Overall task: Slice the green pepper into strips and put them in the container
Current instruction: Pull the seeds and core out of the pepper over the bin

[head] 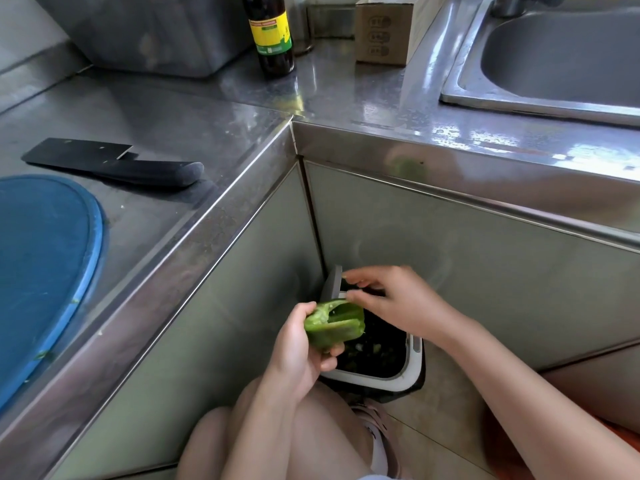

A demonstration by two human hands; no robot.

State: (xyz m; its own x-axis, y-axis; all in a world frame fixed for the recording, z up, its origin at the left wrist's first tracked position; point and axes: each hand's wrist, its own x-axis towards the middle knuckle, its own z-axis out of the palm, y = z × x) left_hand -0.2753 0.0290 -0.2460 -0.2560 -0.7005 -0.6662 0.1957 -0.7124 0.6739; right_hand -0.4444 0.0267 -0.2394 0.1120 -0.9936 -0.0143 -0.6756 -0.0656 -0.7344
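My left hand (298, 348) grips a cut-open green pepper (334, 323) over a small bin (414, 368) that stands on the floor in the corner under the counter. My right hand (391, 299) hovers just above the pepper's open side, fingertips at its edge; whether it pinches anything I cannot tell. Green scraps lie in the bin's dark inside. On the steel counter to the left lie a black cleaver (114, 162) and a blue round cutting board (45, 265).
A dark sauce bottle (272, 34) with a yellow label, a grey tub (152, 29) and a cardboard box (384, 29) stand at the back of the counter. A steel sink (554, 60) is at top right. My knees are below the hands.
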